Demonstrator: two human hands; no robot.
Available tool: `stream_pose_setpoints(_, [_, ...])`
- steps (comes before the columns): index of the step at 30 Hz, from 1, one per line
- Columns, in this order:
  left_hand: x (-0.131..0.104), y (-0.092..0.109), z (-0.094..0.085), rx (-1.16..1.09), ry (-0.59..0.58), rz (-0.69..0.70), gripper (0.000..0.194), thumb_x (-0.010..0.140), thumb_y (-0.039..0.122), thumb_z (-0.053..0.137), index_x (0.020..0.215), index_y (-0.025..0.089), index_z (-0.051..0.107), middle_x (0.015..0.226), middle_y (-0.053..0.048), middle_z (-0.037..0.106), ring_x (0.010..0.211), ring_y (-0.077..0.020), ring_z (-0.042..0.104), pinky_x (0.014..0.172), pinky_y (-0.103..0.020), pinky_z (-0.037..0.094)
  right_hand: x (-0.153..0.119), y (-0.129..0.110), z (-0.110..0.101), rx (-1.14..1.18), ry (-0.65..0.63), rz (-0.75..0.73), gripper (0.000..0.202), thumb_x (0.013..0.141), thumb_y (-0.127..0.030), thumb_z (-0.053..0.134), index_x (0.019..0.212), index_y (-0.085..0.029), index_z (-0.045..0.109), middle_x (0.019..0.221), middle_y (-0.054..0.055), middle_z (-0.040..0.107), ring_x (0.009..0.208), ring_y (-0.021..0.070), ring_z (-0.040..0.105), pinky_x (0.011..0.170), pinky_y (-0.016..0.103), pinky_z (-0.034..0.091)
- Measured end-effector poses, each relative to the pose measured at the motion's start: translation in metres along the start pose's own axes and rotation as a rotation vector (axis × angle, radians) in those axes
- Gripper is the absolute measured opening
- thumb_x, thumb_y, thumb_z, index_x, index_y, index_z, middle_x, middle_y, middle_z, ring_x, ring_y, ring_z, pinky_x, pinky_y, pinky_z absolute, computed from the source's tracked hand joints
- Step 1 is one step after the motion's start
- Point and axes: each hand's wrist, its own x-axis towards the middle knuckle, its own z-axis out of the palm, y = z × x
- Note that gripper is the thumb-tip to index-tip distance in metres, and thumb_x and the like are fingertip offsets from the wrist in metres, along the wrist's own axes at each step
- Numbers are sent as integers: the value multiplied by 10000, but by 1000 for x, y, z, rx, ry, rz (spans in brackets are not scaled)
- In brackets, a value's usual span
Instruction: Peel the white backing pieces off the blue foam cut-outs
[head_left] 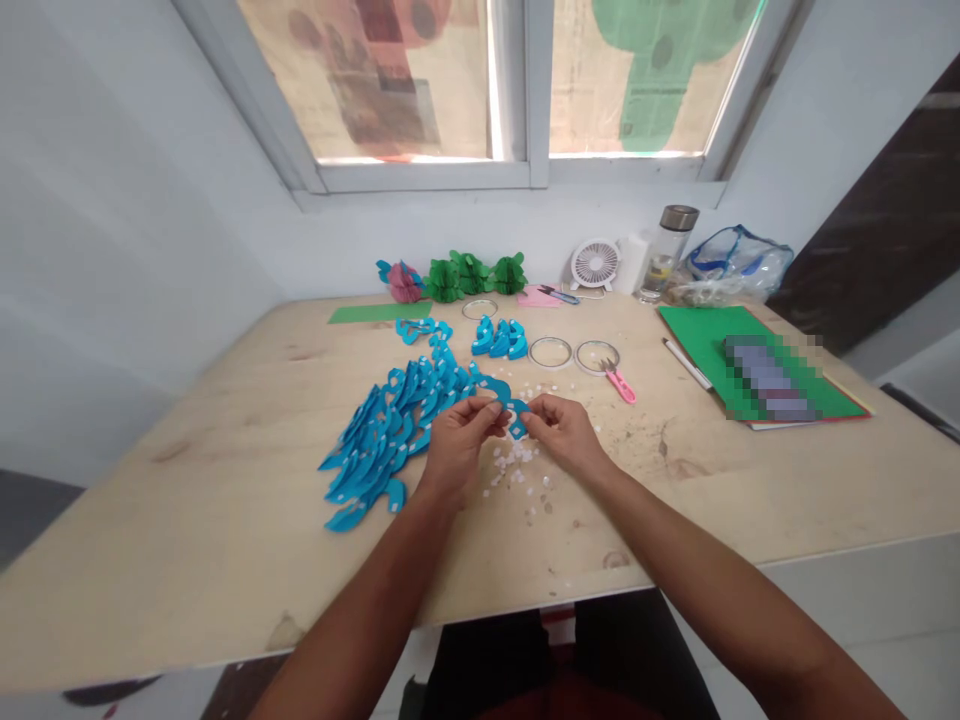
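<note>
At the wooden counter (187,520), a blue cutout (520,407) pinched from both sides

The cutout is held between thumb and fingers by the left grip (461,435) and the right grip (564,430), both narrowed on it, over the middle of the counter. Pale scraps (517,455) are strewn on the bare wood just beside them. To the left, overlapping rows are formed by a spread of blue pieces (401,400), many dotted with white squares. Farther back, three rings (551,367) are laid flat, the rightmost touched by pink-handled snips (621,385).

Along the wall (255,240), green paper balls (470,275), a white fan (596,264), a bottle (667,255) and a clear bag (739,265) are lined up. On the right, a green sheet (840,400) is topped by a blurred object (769,375), with a pen (688,364) set along its left edge. Above, a window (530,100) is screened by tan coverings, through which reddish and green shapes are seen. Pale flooring (862,590) is glimpsed past the near edge.
</note>
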Motion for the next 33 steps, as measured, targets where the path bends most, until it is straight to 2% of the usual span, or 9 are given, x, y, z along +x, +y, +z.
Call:
stream_pose_setpoints(7, [-1,1,1,-16,13,-22,159,566,236,728,652,129,646,598,-13,630,564,-109,556,583,-240,439,1,1,-1,22,-13,3,169,742,-305,570,656,-160,581,551,-22,547,494,85,457,487,204,351])
stream_pose_setpoints(12, [-1,2,1,-18,13,-43,176,563,255,729,647,130,639,602,-16,626,571,-110,559,588,-240,441,0,-3,-1,131,-72,47,185,735,-324,580,652,-159,575,550,-20,561,494,86,474,471,196,351])
stream_pose_setpoints(18, [0,2,1,-6,36,-33,202,556,284,734,638,130,632,602,-18,624,579,-121,569,591,-251,442,0,0,0,137,-140,68,226,726,-363,600,640,-154,581,566,-8,582,513,94,494,487,203,364])
stream_pose_setpoints(27, [0,0,1,-6,53,-33,215,563,289,733,649,121,629,602,-18,625,564,-109,559,576,-235,432,0,1,1,153,-137,82,188,731,-302,578,609,-161,564,564,-19,583,506,88,496,512,207,371])
stream_pose_setpoints(33, [0,1,1,41,39,-13,186,586,273,717,666,125,638,603,-13,618,552,-101,546,552,-222,429,-1,-3,0,120,-120,98,210,734,-317,585,597,-160,558,538,-17,580,505,95,517,503,205,370])
